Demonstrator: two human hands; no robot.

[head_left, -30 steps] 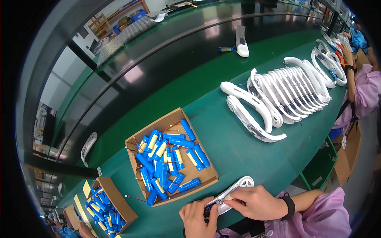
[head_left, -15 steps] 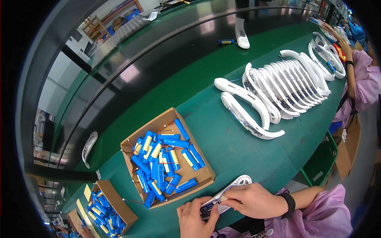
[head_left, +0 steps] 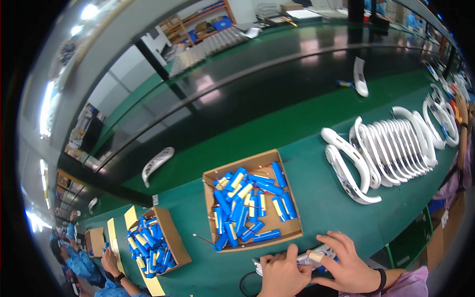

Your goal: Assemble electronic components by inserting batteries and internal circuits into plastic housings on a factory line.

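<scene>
Hands (head_left: pixel 284 274) clamp a white casing (head_left: pixel 304 259) (touching both), its long axis running from left to right.

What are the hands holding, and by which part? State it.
A white shell: left hand toward its left end, right hand toward its right end; the fingers hide the exact contact.

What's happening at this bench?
A person has their left hand and right hand on a white part on the green bench, hiding much of it. Something blue shows by the right hand; I can't tell what. Just beyond is an open cardboard box of blue cylinders with leads; a second box of them sits to its left. A row of curved white housings stands to the right.
</scene>
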